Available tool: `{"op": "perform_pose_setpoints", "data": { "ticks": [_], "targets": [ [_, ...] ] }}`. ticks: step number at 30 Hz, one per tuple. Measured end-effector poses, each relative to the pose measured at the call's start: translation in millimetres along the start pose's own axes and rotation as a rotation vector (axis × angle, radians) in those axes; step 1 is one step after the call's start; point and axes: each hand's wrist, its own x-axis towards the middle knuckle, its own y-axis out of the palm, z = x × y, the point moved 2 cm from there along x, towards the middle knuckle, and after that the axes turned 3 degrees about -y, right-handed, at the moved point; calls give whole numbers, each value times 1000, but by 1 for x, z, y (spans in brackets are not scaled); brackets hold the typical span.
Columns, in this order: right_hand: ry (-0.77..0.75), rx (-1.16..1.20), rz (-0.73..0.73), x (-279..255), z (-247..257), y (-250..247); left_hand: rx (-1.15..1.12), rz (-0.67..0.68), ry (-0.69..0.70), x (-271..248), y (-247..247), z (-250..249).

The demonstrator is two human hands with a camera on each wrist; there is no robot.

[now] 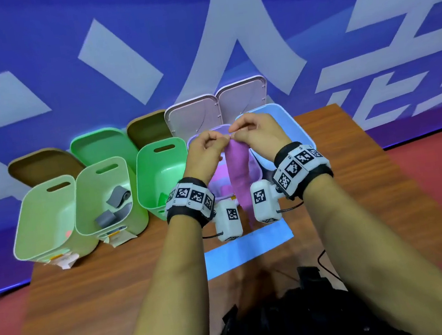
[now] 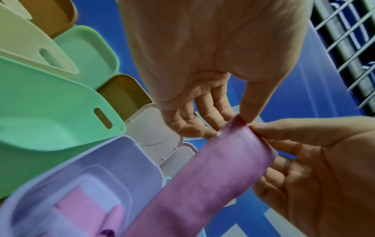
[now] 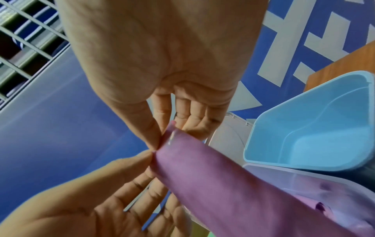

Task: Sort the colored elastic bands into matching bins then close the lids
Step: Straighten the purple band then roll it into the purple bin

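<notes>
Five open plastic bins stand touching in a row along the far edge of the brown wooden surface [image 1: 116, 281], their raised lids [image 1: 192, 114] walling off the back. The purple elastic band [image 1: 238, 170] hangs over the lilac plastic bin [image 1: 196, 139], partly blocking its mouth. The light blue plastic bin [image 1: 298, 128] beside it gapes unobstructed. The near surface carries only a flat blue sheet [image 1: 242, 249].

Bright, even, shadow-soft light fills all three views, colours run saturated with a bluish fringe along the green bin [image 1: 162, 175] rims, the head view bows the table [image 1: 116, 281] edges outward, and both wrist views are soft and smeared, with a small glare on the purple band [image 2: 233, 144].
</notes>
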Motion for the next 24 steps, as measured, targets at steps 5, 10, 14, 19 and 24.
{"op": "perform_pose_setpoints", "data": {
  "ticks": [5, 10, 14, 19, 24],
  "targets": [
    [-86, 91, -53, 6, 15, -9, -4, 48, 117, 7, 0, -24],
    [-78, 181, -63, 8, 13, -12, -42, 5, 137, 9, -1, -27],
    [-78, 180, -56, 6, 15, -13, -26, -21, 137, 8, -4, -28],
    [-94, 155, -55, 5, 19, -12, -8, -16, 138, 8, -6, -31],
    [-99, 137, -62, 7, 20, -16, -15, 14, 121, 7, -3, -34]
  ]
}}
